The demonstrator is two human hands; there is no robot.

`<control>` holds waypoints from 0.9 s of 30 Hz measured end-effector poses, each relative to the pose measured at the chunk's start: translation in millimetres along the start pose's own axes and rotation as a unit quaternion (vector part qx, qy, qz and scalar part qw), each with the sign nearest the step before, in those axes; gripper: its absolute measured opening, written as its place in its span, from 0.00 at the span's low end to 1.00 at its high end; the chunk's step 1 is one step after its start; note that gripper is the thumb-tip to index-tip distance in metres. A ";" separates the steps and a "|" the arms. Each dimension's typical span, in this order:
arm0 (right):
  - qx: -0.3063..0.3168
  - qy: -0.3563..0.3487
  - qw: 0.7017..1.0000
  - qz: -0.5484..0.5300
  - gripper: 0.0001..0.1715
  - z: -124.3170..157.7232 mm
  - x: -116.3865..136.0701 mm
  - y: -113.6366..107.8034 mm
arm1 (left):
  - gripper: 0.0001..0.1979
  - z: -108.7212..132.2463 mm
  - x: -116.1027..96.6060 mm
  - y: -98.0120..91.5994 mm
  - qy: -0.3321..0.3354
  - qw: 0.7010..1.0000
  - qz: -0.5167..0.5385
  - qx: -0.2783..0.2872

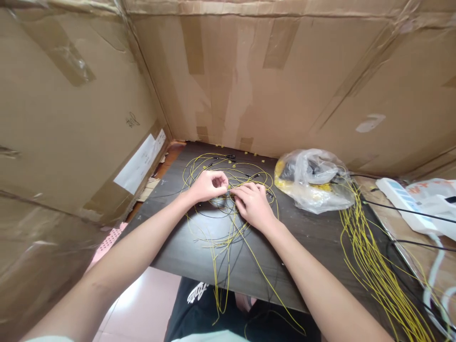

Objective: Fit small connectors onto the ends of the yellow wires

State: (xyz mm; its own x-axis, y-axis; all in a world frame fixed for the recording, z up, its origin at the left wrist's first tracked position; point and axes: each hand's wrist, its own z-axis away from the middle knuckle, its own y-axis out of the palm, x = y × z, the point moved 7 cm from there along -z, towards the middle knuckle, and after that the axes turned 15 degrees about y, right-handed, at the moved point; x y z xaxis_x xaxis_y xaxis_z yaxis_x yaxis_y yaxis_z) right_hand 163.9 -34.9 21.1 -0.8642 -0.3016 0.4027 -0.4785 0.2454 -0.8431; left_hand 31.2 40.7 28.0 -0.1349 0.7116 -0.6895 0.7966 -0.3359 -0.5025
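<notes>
Reaching over the dark table (174, 249) in the head view, you curl your left hand (208, 184) so thumb and forefinger meet; whether they clamp a wire cannot be told. Your right hand (253, 204), just beside it, rests fingers bent, its grip hidden. The tangled yellow wires (228, 243) spread beneath both, some trailing past the near edge. Right of them sits a plastic bag (313, 183).

Head cam, fwd (& down), near
</notes>
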 end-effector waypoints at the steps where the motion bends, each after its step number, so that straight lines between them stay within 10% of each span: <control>1: 0.001 -0.002 1.000 0.001 0.13 -0.3 -0.3 1.2 | 0.02 0.1 -0.3 0.2 0.004 1.000 -0.012 0.002; 18: -0.028 0.021 0.995 -0.093 0.07 3.3 -1.8 -10.3 | 0.03 -0.4 -4.3 2.3 0.048 0.993 -0.108 -0.011; 27: 0.033 0.221 0.852 -0.474 0.14 5.7 -47.9 -15.8 | 0.06 2.1 -29.8 16.6 0.125 0.986 -0.110 0.005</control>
State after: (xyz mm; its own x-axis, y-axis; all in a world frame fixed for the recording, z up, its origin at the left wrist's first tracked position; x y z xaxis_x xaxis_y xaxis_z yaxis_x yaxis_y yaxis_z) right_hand 213.7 -29.6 13.1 -0.0749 0.0442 0.9962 -0.9967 0.0269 -0.0761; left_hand 47.1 12.7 39.1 -0.1535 0.8973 -0.4140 0.7579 -0.1619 -0.6320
